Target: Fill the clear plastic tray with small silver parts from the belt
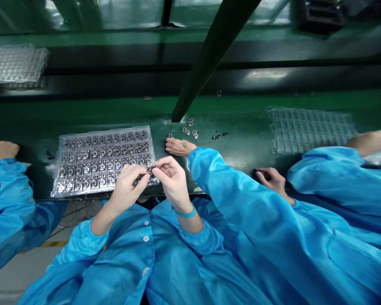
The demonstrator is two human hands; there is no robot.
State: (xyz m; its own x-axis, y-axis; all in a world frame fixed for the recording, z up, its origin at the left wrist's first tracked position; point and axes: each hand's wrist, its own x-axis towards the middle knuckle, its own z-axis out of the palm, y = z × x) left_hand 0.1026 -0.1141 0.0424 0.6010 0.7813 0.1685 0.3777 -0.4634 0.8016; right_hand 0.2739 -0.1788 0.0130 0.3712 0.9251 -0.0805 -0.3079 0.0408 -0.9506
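Note:
My left hand [127, 186] and my right hand [173, 180] meet in front of me, fingers pinched together on a small dark part [150, 169] held between them. They hover over the near right corner of a clear plastic tray [59, 186] whose pockets hold several rows of small dark components. A teal band circles my right wrist. Both my sleeves are blue.
A co-worker's hand [178, 146] in a blue sleeve reaches toward loose small parts [190, 129] on the green belt. Their other hand [273, 178] rests at the bench edge. Another person's sleeve [6, 186] is at left. Clear trays sit at right [311, 127] and far left [15, 63]. A dark bar [209, 59] slants overhead.

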